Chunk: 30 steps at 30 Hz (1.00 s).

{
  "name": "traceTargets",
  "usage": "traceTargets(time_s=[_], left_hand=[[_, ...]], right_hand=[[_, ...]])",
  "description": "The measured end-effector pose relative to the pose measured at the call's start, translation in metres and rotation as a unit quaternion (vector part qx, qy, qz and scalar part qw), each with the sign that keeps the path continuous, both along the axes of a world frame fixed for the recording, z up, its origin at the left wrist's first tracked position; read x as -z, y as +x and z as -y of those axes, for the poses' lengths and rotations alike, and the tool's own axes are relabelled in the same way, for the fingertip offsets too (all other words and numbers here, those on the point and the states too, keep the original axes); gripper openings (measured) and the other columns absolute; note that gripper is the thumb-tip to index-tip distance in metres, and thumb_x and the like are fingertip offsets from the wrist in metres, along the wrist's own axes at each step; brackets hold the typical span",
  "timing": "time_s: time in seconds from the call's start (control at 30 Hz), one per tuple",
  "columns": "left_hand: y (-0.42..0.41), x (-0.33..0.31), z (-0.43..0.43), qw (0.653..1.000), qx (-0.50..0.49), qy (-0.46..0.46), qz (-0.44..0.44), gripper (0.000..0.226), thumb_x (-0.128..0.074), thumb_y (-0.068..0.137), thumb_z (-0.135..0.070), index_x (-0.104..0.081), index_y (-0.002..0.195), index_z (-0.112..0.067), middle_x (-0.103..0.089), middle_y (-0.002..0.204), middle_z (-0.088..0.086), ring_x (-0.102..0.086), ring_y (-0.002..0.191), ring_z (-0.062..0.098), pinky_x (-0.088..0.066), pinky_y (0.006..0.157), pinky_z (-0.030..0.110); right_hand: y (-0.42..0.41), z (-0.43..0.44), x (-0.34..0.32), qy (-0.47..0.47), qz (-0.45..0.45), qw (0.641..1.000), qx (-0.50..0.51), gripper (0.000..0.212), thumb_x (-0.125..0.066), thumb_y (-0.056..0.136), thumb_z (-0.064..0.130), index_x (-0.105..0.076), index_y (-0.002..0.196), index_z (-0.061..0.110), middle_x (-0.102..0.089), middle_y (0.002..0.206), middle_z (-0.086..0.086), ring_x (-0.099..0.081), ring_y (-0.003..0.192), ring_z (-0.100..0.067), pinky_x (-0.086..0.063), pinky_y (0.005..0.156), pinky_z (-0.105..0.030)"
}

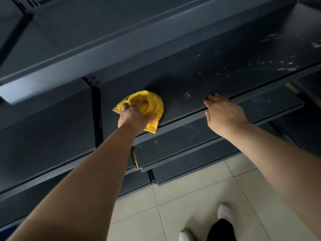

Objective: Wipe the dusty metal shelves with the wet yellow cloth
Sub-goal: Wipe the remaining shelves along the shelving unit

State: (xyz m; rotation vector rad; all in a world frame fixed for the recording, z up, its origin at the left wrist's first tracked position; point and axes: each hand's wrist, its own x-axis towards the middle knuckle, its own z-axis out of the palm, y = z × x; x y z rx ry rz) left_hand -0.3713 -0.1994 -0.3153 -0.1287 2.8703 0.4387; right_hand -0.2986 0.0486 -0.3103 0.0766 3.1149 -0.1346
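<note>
Cloth (152, 101), yellow and bunched, lies on the dark metal shelf (208, 75). The left hand (133, 117) grips it tight, with its fingers curled into the folds. At three o'clock from it, the right hand (224, 112) rests on the shelf's front edge, fingers nearly straight, holding nothing. White dust streaks (284, 65) lie at two o'clock from that hand.
</note>
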Motion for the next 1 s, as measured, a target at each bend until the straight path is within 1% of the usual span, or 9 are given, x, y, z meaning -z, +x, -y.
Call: traceTargets(time_s=[0.07, 0.2, 0.4, 0.53, 0.67, 0.8, 0.87, 0.93, 1.0], left_hand=[[0.006, -0.002, -0.018, 1.000, 0.009, 0.001, 0.002, 0.074, -0.061, 0.082, -0.061, -0.030, 0.145, -0.039, -0.025, 0.144, 0.011, -0.045, 0.124, 0.034, -0.045, 0.099, 0.044], [0.009, 0.001, -0.072, 0.999, 0.037, 0.012, -0.009, 0.071, -0.055, 0.084, -0.063, -0.027, 0.146, -0.042, -0.025, 0.143, 0.009, -0.033, 0.133, 0.033, -0.038, 0.106, 0.048], [0.002, 0.000, -0.165, 0.997, 0.070, 0.011, -0.029, 0.067, -0.052, 0.086, -0.063, -0.030, 0.145, -0.041, -0.023, 0.147, 0.011, -0.027, 0.138, 0.034, -0.031, 0.111, 0.045], [-0.009, 0.006, -0.212, 0.997, 0.056, 0.014, -0.053, 0.063, -0.052, 0.085, -0.063, -0.036, 0.141, -0.041, -0.028, 0.143, 0.010, -0.027, 0.135, 0.035, -0.030, 0.110, 0.045], [-0.034, 0.009, -0.223, 0.997, 0.007, 0.012, -0.071, 0.058, -0.050, 0.087, -0.061, -0.037, 0.140, -0.041, -0.032, 0.140, 0.009, -0.032, 0.132, 0.033, -0.032, 0.110, 0.045], [-0.059, 0.012, -0.211, 0.997, -0.027, 0.007, -0.074, 0.058, -0.050, 0.087, -0.061, -0.038, 0.140, -0.040, -0.034, 0.141, 0.011, -0.036, 0.131, 0.033, -0.030, 0.110, 0.047], [-0.072, 0.013, -0.202, 0.996, -0.046, 0.010, -0.077, 0.058, -0.052, 0.087, -0.061, -0.038, 0.139, -0.040, -0.034, 0.140, 0.012, -0.037, 0.130, 0.035, -0.029, 0.109, 0.047], [-0.085, 0.015, -0.192, 0.995, -0.063, 0.017, -0.079, 0.060, -0.053, 0.086, -0.061, -0.038, 0.140, -0.040, -0.034, 0.141, 0.011, -0.038, 0.130, 0.035, -0.030, 0.109, 0.047], [-0.098, 0.017, -0.184, 0.993, -0.076, 0.018, -0.085, 0.062, -0.053, 0.085, -0.063, -0.039, 0.140, -0.039, -0.034, 0.141, 0.010, -0.039, 0.130, 0.035, -0.033, 0.109, 0.048]], right_hand=[[0.001, -0.008, -0.001, -0.007, 0.013, 1.000, 0.007, 0.037, -0.053, 0.093, 0.016, -0.053, 0.129, 0.013, -0.054, 0.128, -0.001, -0.044, 0.130, -0.021, -0.044, 0.098, -0.036], [0.001, -0.032, -0.001, -0.015, 0.029, 0.999, -0.019, 0.046, -0.050, 0.094, 0.014, -0.044, 0.139, 0.014, -0.046, 0.141, -0.002, -0.033, 0.140, -0.021, -0.033, 0.110, -0.038], [-0.008, -0.086, 0.002, -0.027, 0.015, 0.999, -0.033, 0.049, -0.047, 0.097, 0.017, -0.037, 0.145, 0.013, -0.031, 0.155, -0.005, -0.020, 0.147, -0.022, -0.025, 0.115, -0.038], [-0.018, -0.114, 0.004, -0.040, 0.015, 0.997, -0.060, 0.050, -0.049, 0.096, 0.015, -0.037, 0.145, 0.015, -0.029, 0.156, -0.004, -0.019, 0.147, -0.021, -0.022, 0.116, -0.038], [-0.035, -0.125, 0.005, -0.049, 0.006, 0.993, -0.107, 0.051, -0.050, 0.094, 0.009, -0.039, 0.144, 0.015, -0.030, 0.155, -0.004, -0.019, 0.147, -0.020, -0.020, 0.117, -0.038], [-0.052, -0.129, 0.009, -0.052, -0.006, 0.991, -0.123, 0.048, -0.049, 0.093, 0.008, -0.044, 0.141, 0.014, -0.036, 0.152, -0.001, -0.022, 0.146, -0.019, -0.024, 0.115, -0.036], [-0.059, -0.130, 0.010, -0.051, -0.014, 0.991, -0.121, 0.047, -0.049, 0.094, 0.010, -0.045, 0.140, 0.015, -0.039, 0.150, 0.000, -0.025, 0.145, -0.017, -0.029, 0.112, -0.034], [-0.064, -0.130, 0.008, -0.051, -0.012, 0.992, -0.114, 0.044, -0.047, 0.096, 0.015, -0.045, 0.139, 0.017, -0.042, 0.147, 0.001, -0.028, 0.143, -0.018, -0.034, 0.107, -0.036], [-0.071, -0.130, 0.008, -0.048, -0.012, 0.993, -0.105, 0.040, -0.044, 0.097, 0.020, -0.046, 0.137, 0.018, -0.043, 0.145, 0.001, -0.031, 0.140, -0.019, -0.035, 0.103, -0.038]])
